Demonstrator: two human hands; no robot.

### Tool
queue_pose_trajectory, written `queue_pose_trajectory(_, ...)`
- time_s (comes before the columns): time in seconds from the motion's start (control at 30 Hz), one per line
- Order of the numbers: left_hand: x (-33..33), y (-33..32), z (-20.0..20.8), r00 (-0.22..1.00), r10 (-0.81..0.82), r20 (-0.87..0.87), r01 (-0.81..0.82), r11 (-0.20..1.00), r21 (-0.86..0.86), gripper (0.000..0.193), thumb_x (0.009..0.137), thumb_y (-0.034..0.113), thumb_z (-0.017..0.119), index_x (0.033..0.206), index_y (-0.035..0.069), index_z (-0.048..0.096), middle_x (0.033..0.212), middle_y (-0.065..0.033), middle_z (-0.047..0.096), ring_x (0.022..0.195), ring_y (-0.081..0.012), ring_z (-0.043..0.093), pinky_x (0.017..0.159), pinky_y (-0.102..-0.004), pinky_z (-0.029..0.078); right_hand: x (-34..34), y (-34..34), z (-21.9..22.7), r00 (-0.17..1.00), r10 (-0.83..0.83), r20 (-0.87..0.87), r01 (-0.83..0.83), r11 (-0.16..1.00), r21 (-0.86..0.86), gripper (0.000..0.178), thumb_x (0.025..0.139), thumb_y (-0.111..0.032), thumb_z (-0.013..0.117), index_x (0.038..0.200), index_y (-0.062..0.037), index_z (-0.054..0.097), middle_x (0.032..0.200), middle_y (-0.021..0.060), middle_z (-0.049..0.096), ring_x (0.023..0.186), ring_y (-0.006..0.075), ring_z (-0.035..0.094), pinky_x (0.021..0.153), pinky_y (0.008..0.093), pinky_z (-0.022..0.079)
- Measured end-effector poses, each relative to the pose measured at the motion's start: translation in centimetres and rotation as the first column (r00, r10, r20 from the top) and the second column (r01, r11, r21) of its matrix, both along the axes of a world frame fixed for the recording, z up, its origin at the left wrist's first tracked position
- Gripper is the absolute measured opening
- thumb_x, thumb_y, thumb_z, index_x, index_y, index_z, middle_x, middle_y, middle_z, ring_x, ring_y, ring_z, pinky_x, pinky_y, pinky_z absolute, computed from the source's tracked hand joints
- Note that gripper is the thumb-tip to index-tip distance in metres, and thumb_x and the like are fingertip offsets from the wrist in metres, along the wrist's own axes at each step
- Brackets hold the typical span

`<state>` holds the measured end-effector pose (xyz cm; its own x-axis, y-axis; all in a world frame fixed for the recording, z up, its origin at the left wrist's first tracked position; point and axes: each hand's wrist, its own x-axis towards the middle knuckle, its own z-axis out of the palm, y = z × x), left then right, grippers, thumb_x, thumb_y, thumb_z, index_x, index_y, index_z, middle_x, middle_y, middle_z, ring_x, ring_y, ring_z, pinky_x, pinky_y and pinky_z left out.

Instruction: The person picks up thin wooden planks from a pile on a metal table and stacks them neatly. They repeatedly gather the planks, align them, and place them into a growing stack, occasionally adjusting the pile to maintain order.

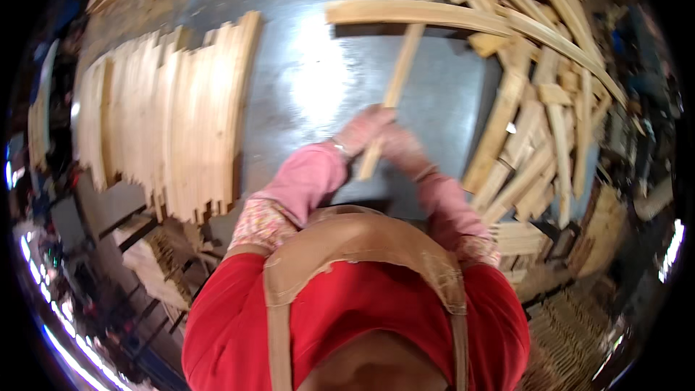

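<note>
Narrow wooden slat (394, 83) at frame centre, angled toward the upper right over the grey metal table (304, 72), lower end gripped by left hand (362, 130) and right hand (402, 146) closed together, fingers blurred, neat slat row (174, 116) left, loose offcut pile (539, 101) right, partly cut off.

Pretty clearly a woodworking shop. The big grey metal worktable (304, 80) is the centre of it: a neat row of cut wooden slats (174, 116) lies on its left side, a messy heap of loose wood strips (543, 123) covers its right, and more stacked wood (572, 333) sits below its right edge.
</note>
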<state>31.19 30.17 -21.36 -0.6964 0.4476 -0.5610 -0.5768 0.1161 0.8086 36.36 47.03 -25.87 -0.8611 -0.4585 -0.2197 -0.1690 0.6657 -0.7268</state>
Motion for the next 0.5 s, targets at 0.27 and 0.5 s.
queue_pose_trajectory(0.27,3.3,-9.5,2.1,0.977,-0.122,-0.172,-0.001,0.814,-0.581,0.067,0.088,0.050,0.079,0.120,-0.008,0.070,0.097,-0.0212,0.078,0.091,-0.0292,0.076,0.082,-0.0439,0.058,-5.9,10.9,0.9,0.222,-0.371,0.902,0.956,0.262,-0.128,0.064,0.103,-0.046,0.071,0.145,0.0009,0.059,0.111,0.0110,0.070,0.100,0.0237,0.069,0.090,0.0372,0.056)
queue_pose_trajectory(0.5,11.7,-14.6,3.2,0.982,-0.047,-0.181,-0.143,0.439,-0.887,0.054,0.086,0.053,0.083,0.101,0.001,0.074,0.086,-0.0178,0.076,0.084,-0.0385,0.074,0.080,-0.0470,0.057,-17.9,1.8,-3.3,0.404,-0.522,0.751,0.857,-0.070,-0.510,0.061,0.100,-0.045,0.072,0.135,0.0020,0.058,0.117,0.0173,0.069,0.099,0.0341,0.071,0.089,0.0472,0.058)
